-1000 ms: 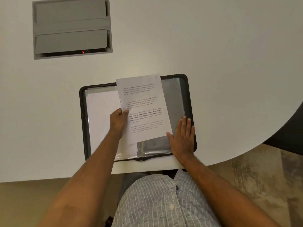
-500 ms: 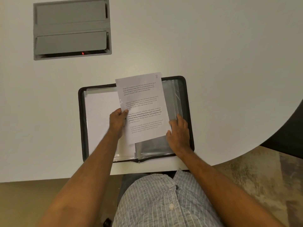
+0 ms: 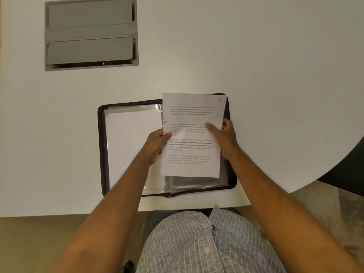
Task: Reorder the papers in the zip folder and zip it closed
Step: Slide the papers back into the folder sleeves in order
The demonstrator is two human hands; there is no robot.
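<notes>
Right hand (image 3: 226, 136) has left folder sleeve, now pinches printed sheet (image 3: 192, 134) opposite your left hand (image 3: 157, 143); sheet shifted over right half of open zip folder (image 3: 101, 146), frame centre. Re-filing likely next.

head cam | faces steeply down | close above table (image 3: 256, 56)

printed sheet (image 3: 194, 134): matt white paper
zip folder (image 3: 101, 138): black cloth-like edging
sleeves (image 3: 199, 183): glossy clear plastic
bench (image 3: 256, 66): smooth matt white
shirt (image 3: 206, 243): striped woven cloth
</notes>
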